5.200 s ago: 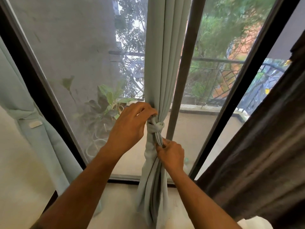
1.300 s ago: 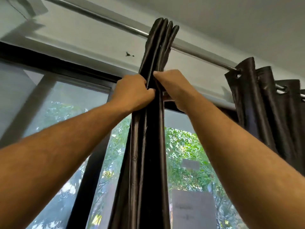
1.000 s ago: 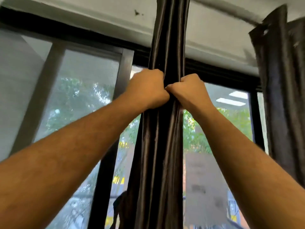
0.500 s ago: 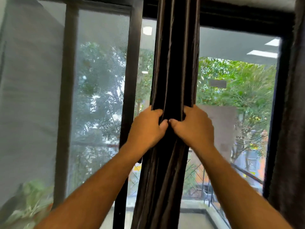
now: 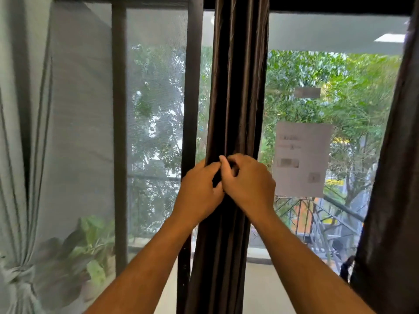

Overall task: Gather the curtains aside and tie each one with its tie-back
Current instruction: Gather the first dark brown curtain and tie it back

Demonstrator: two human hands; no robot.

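Room: view faces a tall window [image 5: 317,87] with dark frame posts [image 5: 191,87]; trees and a metal railing [image 5: 317,214] show outside.
Glass: a pale paper sheet [image 5: 302,158] is stuck on the right pane; its print is too blurred to read.
Left side: a pale grey-green curtain [image 5: 15,132] hangs at the left edge, cinched low down by a knotted tie-back [image 5: 21,271]. Leafy plants [image 5: 90,234] show through the mesh screen beside it.
Right edge: a dark curtain panel [image 5: 392,177] hangs loose.
Dark curtain [image 5: 235,87]: bunched into a narrow upright column in front of the centre post.
Left hand [image 5: 199,193]: fingers curled round the left side of the bunched dark curtain, gripping it.
Right hand [image 5: 249,182]: fingers curled, pinching the folds from the right; its thumb touches the left hand's fingers.
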